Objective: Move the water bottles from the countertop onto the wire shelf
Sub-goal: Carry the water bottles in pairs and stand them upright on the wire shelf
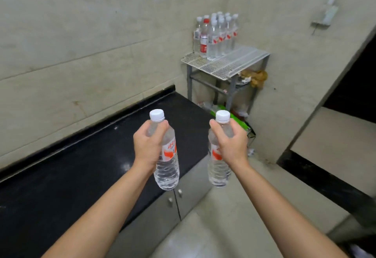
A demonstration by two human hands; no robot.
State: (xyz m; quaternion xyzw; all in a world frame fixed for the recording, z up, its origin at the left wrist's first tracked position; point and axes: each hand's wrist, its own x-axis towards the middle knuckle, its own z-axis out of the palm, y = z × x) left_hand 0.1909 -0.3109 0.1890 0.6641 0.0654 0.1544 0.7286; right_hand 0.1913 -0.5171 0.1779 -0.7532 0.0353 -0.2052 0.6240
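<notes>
Carrying two bottles by their shoulders — left hand (147, 146) grips left bottle (167, 162), right hand (232, 143) grips right bottle (217, 168); risk — toppling the bottle cluster (216, 36) crowding the wire shelf (230, 64)

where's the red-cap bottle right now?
Head view, above and right of centre: the red-cap bottle stands upright on the wire shelf, near the left end of the white-capped bottles clustered there.

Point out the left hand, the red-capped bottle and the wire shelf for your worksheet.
left hand (147, 146): head view, back of the hand.
red-capped bottle (203, 43): head view, its red and white label.
wire shelf (242, 60): head view, bare grid of its top.
</notes>
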